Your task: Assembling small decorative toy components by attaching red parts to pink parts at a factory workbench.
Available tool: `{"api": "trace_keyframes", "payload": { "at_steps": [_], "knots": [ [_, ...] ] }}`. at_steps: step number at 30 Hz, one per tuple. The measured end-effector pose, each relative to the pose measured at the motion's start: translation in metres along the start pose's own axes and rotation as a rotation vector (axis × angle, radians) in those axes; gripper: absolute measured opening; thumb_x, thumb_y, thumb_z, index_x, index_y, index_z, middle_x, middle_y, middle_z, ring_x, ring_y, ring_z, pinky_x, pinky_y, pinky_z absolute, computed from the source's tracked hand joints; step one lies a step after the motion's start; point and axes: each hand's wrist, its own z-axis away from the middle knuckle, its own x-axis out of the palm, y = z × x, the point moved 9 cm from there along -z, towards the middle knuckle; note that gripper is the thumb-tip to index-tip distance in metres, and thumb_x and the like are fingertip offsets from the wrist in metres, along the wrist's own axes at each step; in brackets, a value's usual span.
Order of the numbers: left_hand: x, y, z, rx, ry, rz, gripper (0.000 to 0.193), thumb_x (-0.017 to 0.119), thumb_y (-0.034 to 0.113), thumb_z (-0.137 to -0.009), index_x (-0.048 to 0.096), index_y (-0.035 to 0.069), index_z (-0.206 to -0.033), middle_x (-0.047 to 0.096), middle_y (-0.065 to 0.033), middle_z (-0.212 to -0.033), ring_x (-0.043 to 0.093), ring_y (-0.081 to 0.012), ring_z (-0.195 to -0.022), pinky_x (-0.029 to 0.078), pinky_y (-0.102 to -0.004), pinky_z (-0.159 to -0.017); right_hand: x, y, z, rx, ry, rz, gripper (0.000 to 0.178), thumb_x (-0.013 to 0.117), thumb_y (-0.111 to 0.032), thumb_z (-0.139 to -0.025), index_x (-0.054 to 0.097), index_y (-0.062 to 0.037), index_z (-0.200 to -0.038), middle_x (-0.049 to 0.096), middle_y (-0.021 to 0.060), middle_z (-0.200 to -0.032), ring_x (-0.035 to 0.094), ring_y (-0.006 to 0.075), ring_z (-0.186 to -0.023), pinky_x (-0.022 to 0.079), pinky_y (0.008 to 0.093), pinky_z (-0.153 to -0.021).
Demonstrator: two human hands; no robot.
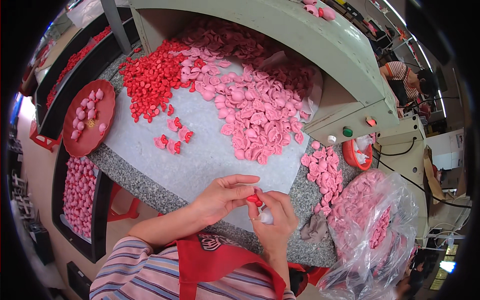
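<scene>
Close in front of me, over the near edge of the white sheet, my two hands meet at a small red plastic piece [254, 200]. My left hand [227, 196] pinches it between thumb and fingertips. The fingertips of my right hand [276, 216] press on it from the other side, and a small white bottle [266, 216] is tucked in that hand's palm. Whether a pink part sits behind the red piece is hidden by my fingers. Farther off on the white sheet [200, 160] lie several pink shells with red pieces attached [173, 146].
Beyond lie heaps of red pieces [150, 75] and pink shells [260, 115], partly under a grey metal housing [350, 65]. A red dish [70, 127] with pink figures stands left. At right are a red basket [346, 152] and a clear bag of pink parts [360, 210].
</scene>
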Motion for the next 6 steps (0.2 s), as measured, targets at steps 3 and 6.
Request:
{"api": "trace_keyframes", "payload": {
  "at_steps": [3, 6],
  "knots": [
    [-0.004, -0.008, 0.001, -0.037, 0.005, 0.015, 0.024, 0.056, 0.009, -0.085, 0.057, 0.001, -0.107, 0.061, -0.0085, -0.097, 0.058, -0.0161, -0.092, 0.048, -0.0284, -0.081, 0.003, -0.001, -0.002, -0.069, -0.029, -0.011, 0.027, 0.074, -0.002, -0.06, 0.063, -0.0053, -0.084, 0.058, 0.0073, -0.078, 0.059, 0.0174, -0.062, 0.047, 0.0263, -0.05],
    [-0.006, -0.016, -0.002, -0.078, -0.023, 0.143, 0.027, 0.055, 0.009, -0.085, 0.055, 0.002, -0.111, 0.061, -0.0079, -0.097, 0.058, -0.0164, -0.092, 0.048, -0.0281, -0.081, 0.006, 0.002, -0.001, -0.079, -0.021, -0.014, 0.027, 0.075, -0.005, -0.058, 0.063, -0.0069, -0.083, 0.059, 0.0068, -0.078, 0.06, 0.0186, -0.062, 0.049, 0.0266, -0.05]
  ]
}}
